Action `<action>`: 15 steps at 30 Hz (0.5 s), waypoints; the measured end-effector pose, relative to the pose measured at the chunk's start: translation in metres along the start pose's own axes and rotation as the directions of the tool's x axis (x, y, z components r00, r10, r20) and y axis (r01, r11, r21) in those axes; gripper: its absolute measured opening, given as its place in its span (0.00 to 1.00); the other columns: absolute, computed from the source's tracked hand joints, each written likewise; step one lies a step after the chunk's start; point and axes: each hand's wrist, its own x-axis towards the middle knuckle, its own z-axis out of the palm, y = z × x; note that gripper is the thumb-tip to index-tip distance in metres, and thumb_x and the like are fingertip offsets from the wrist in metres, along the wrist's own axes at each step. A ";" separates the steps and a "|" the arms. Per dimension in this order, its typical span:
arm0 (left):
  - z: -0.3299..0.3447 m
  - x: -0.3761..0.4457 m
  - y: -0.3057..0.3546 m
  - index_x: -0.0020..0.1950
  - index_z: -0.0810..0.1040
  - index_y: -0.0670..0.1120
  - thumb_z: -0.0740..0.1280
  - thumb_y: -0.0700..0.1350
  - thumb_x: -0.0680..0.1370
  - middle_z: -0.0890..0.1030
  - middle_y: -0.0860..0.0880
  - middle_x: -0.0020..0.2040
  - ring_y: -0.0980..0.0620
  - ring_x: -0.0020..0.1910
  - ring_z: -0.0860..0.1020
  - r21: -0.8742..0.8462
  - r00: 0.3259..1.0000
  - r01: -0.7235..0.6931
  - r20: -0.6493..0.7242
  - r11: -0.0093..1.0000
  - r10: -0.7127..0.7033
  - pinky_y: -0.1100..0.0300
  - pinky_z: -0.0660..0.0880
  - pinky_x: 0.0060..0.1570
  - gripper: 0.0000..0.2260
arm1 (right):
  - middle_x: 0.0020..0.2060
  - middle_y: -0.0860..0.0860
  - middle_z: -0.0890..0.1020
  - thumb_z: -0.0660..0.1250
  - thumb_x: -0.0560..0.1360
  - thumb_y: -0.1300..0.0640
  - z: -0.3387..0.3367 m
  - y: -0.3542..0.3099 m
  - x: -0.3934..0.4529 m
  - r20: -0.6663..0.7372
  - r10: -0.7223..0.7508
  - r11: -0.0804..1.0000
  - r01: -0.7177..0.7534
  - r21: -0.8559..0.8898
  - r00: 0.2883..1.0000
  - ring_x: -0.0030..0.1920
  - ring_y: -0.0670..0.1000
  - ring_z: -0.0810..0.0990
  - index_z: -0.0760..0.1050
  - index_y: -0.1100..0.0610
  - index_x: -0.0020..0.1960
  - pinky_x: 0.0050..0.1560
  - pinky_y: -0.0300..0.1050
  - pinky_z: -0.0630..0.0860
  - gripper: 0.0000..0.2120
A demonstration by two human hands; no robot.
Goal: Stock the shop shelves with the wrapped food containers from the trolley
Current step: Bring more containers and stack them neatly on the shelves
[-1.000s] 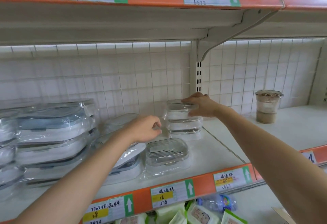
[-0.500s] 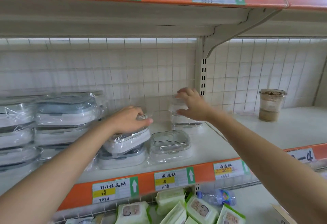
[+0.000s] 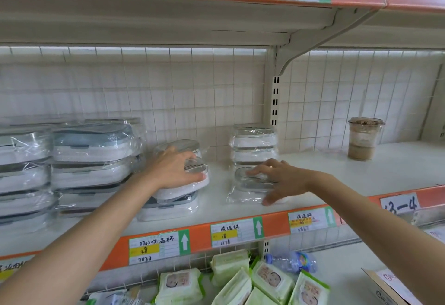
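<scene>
1. The shelf runs across the middle of the frame, with an orange price strip along its front edge. All wrapped containers in view lie on it; the trolley is not in view.
2. At the left of the frame stand the big stacks of wrapped containers, several layers high.
3. In the centre is a short pile; its top piece, the tilted container, leans with its right end lower. Its long axis goes left to right in the frame.
4. The left hand lies on top of this tilted container, fingers spread and bent over the wrap, holding it.
5. Right of centre, the small stack stands at the back, and the flat container lies in front of it.
6. The right hand rests on the flat container, fingers fairly straight, thumb low at its front edge.
7. I judge each hand already sits on its own piece, so the next move is only levelling the tilted one.
</scene>
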 end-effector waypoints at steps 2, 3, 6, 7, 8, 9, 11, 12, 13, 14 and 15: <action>0.002 0.001 -0.001 0.66 0.69 0.62 0.65 0.67 0.71 0.66 0.43 0.69 0.43 0.69 0.66 -0.005 1.000 0.018 -0.021 1.000 -0.018 0.51 0.65 0.64 0.26 | 0.67 0.49 0.62 0.73 0.68 0.43 -0.002 0.008 -0.006 -0.014 0.027 0.999 -0.026 0.018 1.000 0.67 0.55 0.61 0.57 0.37 0.71 0.69 0.52 0.61 0.38; 0.003 0.001 -0.001 0.66 0.70 0.62 0.66 0.67 0.70 0.67 0.43 0.68 0.43 0.68 0.67 -0.018 0.999 0.018 -0.035 1.000 -0.019 0.51 0.65 0.65 0.25 | 0.67 0.49 0.63 0.74 0.67 0.44 -0.004 0.010 -0.009 -0.027 0.023 0.999 -0.022 0.036 0.999 0.66 0.55 0.62 0.58 0.38 0.71 0.68 0.52 0.62 0.38; 0.000 0.002 0.003 0.66 0.71 0.58 0.68 0.65 0.69 0.70 0.45 0.67 0.45 0.67 0.69 -0.124 0.994 -0.013 -0.107 0.992 0.000 0.53 0.67 0.64 0.27 | 0.65 0.50 0.67 0.77 0.65 0.46 -0.013 0.009 -0.012 -0.129 0.024 0.992 -0.007 0.129 0.991 0.64 0.54 0.66 0.60 0.46 0.70 0.65 0.50 0.66 0.39; -0.002 0.005 0.005 0.66 0.71 0.57 0.69 0.65 0.69 0.71 0.46 0.66 0.46 0.66 0.69 -0.161 0.990 -0.025 -0.142 0.987 0.002 0.54 0.67 0.63 0.28 | 0.63 0.51 0.69 0.78 0.64 0.46 -0.020 0.007 -0.013 -0.180 0.038 0.987 -0.008 0.163 0.983 0.62 0.53 0.68 0.61 0.48 0.69 0.63 0.48 0.68 0.40; -0.005 0.008 0.008 0.67 0.71 0.56 0.69 0.64 0.69 0.72 0.47 0.64 0.47 0.65 0.69 -0.181 0.984 -0.035 -0.179 0.983 0.002 0.55 0.67 0.62 0.28 | 0.60 0.52 0.70 0.78 0.63 0.46 -0.028 0.005 -0.012 -0.228 0.050 0.982 -0.006 0.189 0.972 0.59 0.53 0.69 0.62 0.50 0.68 0.60 0.47 0.69 0.39; -0.006 0.011 0.010 0.67 0.71 0.55 0.70 0.65 0.69 0.72 0.48 0.64 0.47 0.65 0.70 -0.185 0.979 -0.036 -0.204 0.982 -0.002 0.56 0.67 0.61 0.29 | 0.57 0.53 0.70 0.79 0.63 0.47 -0.038 0.002 -0.013 -0.271 0.049 0.980 0.007 0.200 0.961 0.57 0.52 0.69 0.63 0.51 0.66 0.57 0.45 0.70 0.38; -0.006 0.014 0.013 0.66 0.70 0.54 0.69 0.66 0.68 0.72 0.50 0.65 0.47 0.65 0.70 -0.152 0.978 -0.013 -0.208 0.988 -0.019 0.56 0.67 0.60 0.31 | 0.53 0.51 0.70 0.79 0.63 0.49 -0.058 -0.006 -0.012 -0.325 0.019 0.976 0.052 0.209 0.946 0.54 0.51 0.69 0.65 0.53 0.65 0.51 0.42 0.69 0.36; -0.004 0.015 0.013 0.66 0.70 0.54 0.68 0.68 0.68 0.72 0.52 0.66 0.48 0.65 0.70 -0.131 0.982 0.003 -0.187 0.991 -0.027 0.56 0.68 0.60 0.31 | 0.54 0.50 0.72 0.79 0.62 0.50 -0.067 -0.007 -0.011 -0.332 0.009 0.965 0.079 0.251 0.943 0.54 0.50 0.70 0.67 0.53 0.64 0.49 0.40 0.68 0.35; -0.001 0.016 0.012 0.66 0.71 0.54 0.68 0.69 0.67 0.73 0.52 0.66 0.49 0.64 0.71 -0.125 0.988 0.017 -0.153 0.992 -0.036 0.56 0.68 0.60 0.32 | 0.54 0.49 0.73 0.79 0.61 0.50 -0.075 -0.008 -0.010 -0.324 0.004 0.939 0.107 0.326 0.946 0.53 0.49 0.71 0.68 0.52 0.63 0.47 0.39 0.68 0.34; 0.002 0.016 0.011 0.66 0.71 0.53 0.67 0.69 0.67 0.74 0.52 0.66 0.49 0.63 0.72 -0.135 0.991 0.026 -0.125 0.991 -0.043 0.56 0.69 0.59 0.33 | 0.55 0.47 0.74 0.78 0.60 0.49 -0.082 -0.009 -0.009 -0.309 0.003 0.902 0.131 0.411 0.951 0.53 0.48 0.73 0.68 0.51 0.61 0.46 0.39 0.68 0.34; 0.005 0.016 0.008 0.65 0.72 0.53 0.68 0.70 0.66 0.74 0.52 0.66 0.50 0.63 0.72 -0.153 0.993 0.033 -0.109 0.988 -0.050 0.57 0.69 0.59 0.33 | 0.54 0.46 0.74 0.76 0.59 0.48 -0.088 -0.010 -0.007 -0.300 -0.001 0.866 0.150 0.476 0.954 0.52 0.47 0.74 0.69 0.50 0.60 0.46 0.39 0.68 0.32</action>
